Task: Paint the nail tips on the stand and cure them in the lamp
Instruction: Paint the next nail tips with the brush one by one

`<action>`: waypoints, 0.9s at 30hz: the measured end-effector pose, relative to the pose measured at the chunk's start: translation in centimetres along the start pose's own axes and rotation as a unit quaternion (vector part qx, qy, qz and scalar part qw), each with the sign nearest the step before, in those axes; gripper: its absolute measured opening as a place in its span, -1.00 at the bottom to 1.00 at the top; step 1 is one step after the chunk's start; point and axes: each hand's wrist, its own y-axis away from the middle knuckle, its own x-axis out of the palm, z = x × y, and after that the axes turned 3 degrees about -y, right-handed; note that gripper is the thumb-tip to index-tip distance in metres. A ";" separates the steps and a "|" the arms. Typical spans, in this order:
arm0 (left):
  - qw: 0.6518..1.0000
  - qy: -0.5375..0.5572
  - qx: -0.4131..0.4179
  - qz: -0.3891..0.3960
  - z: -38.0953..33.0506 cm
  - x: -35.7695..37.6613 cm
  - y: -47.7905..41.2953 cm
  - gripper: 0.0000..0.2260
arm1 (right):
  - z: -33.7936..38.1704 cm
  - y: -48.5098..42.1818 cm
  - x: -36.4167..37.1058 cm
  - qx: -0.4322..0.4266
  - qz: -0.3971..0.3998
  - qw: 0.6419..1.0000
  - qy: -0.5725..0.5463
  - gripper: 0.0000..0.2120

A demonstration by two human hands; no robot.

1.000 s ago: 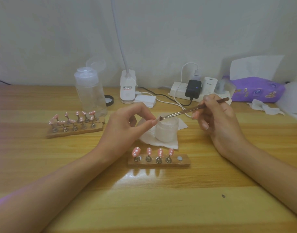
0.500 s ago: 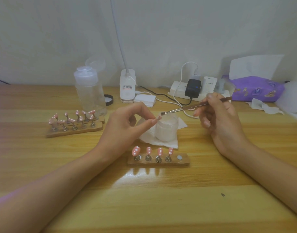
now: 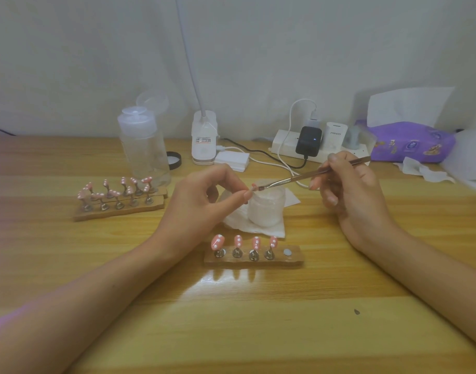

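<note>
Near: wooden stand (image 3: 254, 261) on tabletop (image 3: 231, 319) w/ 4 pink dotted nail tips (image 3: 243, 242), 5th magnet at rt end bare. Mid: left hand (image 3: 204, 201) pinching 5th pink tip (image 3: 253, 186) betw thumb + forefinger; right hand (image 3: 350, 190) closed on brush (image 3: 312, 174), bristles touching tip, above white jar (image 3: 266, 207). Step, prob: painting detail on last tip. Next: steady strokes, reseat on bare magnet, then cure. Far: 2nd stand (image 3: 118, 209) w/ finished tips at left, gooseneck lamp base (image 3: 204, 141).

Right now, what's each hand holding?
Left hand: pinched shut on a small pink nail tip.
Right hand: shut on the brush, bristles at the tip.
</note>
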 end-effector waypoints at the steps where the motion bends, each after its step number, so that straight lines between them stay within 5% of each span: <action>1: 1.000 0.000 0.000 0.000 0.0 0.0 0.0 -0.88 | 0.1 0.0 0.0 -0.006 0.005 1.000 -0.009 -0.72; 27: 1.000 0.000 -0.001 0.003 0.2 -0.1 -0.1 -0.88 | 0.0 0.1 0.0 0.000 0.004 1.000 0.008 -0.72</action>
